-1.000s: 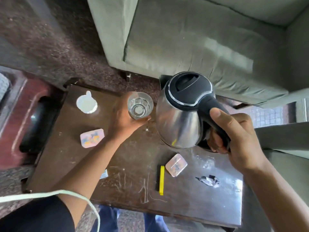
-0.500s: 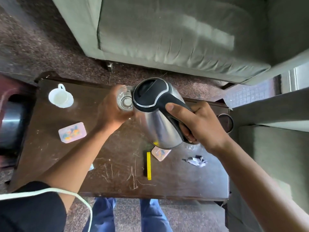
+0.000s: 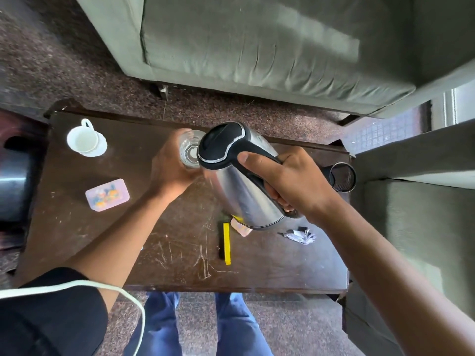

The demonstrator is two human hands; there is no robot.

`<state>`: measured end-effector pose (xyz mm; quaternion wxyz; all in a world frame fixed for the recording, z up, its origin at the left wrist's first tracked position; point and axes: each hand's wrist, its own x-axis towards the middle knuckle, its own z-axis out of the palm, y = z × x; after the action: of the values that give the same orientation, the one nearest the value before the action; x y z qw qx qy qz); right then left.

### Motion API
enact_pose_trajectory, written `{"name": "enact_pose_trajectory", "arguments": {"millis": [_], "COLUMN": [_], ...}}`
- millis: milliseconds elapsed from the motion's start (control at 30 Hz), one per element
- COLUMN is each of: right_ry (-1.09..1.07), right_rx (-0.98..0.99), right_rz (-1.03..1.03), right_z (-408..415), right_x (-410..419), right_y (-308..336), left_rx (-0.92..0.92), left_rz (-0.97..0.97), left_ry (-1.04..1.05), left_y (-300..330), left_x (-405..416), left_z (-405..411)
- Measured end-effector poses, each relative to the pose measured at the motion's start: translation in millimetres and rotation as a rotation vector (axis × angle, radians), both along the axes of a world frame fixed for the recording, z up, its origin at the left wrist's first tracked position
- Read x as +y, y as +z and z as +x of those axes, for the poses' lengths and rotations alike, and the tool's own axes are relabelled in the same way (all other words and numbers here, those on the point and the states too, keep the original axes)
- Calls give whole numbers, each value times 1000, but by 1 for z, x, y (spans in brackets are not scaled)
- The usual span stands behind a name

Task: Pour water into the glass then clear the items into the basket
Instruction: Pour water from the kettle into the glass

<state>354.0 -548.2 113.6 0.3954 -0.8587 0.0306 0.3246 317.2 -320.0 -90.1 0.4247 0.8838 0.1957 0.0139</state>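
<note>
My left hand (image 3: 169, 168) grips a clear glass (image 3: 189, 152) above the dark wooden table (image 3: 154, 253). My right hand (image 3: 290, 181) holds the black handle of a steel kettle (image 3: 241, 191) with a black lid. The kettle is tipped to the left, its lid end over the glass rim and hiding part of the glass. A black mesh basket (image 3: 343, 177) stands at the table's right edge, just right of my right hand.
On the table lie a white cup on a saucer (image 3: 86, 140), a pink box (image 3: 107, 194), a yellow-and-black bar (image 3: 226, 242), a small pink pad (image 3: 240, 228) partly under the kettle, and crumpled paper (image 3: 299, 235). A green sofa (image 3: 257, 47) stands beyond.
The kettle has moved left toward the glass and tipped over its rim. My left hand kept the glass raised.
</note>
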Motion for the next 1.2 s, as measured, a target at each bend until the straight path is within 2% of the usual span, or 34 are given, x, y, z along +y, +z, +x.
{"name": "enact_pose_trajectory", "arguments": {"millis": [600, 1200], "right_ry": [62, 77], "right_rx": [33, 33], "right_rz": [-146, -200], "right_z": [4, 4], "right_x": [0, -7], "right_y": [9, 13], "left_rx": [2, 13], "left_rz": [-22, -27], "left_ry": [-9, -3], "left_y": [-13, -21], "left_x": [-13, -17], "left_z": [-2, -1]}}
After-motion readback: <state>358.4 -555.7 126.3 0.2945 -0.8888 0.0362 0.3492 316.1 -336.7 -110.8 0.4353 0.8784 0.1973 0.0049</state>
